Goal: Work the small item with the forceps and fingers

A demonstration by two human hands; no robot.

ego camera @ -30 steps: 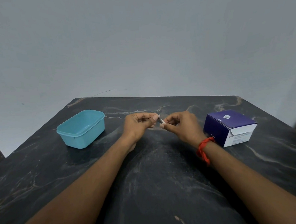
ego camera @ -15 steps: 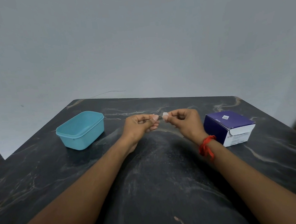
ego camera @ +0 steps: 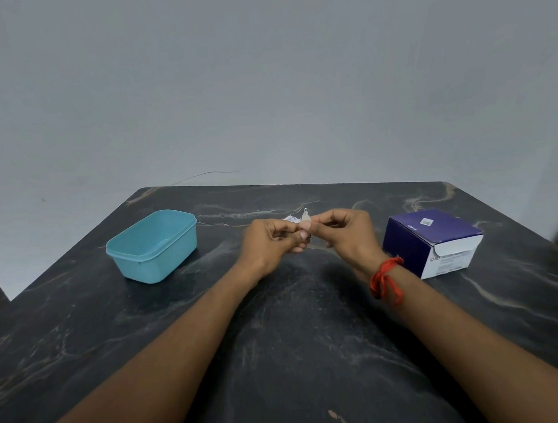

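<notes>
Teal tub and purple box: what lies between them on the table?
In the head view, both hands, left hand and right hand, pinching a small packet above the table.

Two bare hands meet above the middle of a dark marbled surface [ego camera: 296,357]. The left hand [ego camera: 266,244] and the right hand [ego camera: 347,236] each pinch a small clear packet [ego camera: 305,222] between curled fingers, its pale tip pointing up; what it contains is too small to tell. A red thread band [ego camera: 384,278] circles the right wrist. A light-blue plastic tub [ego camera: 154,245] stands well to the left, a purple-and-white carton [ego camera: 433,242] near the right hand. A grey wall [ego camera: 263,81] rises behind.
</notes>
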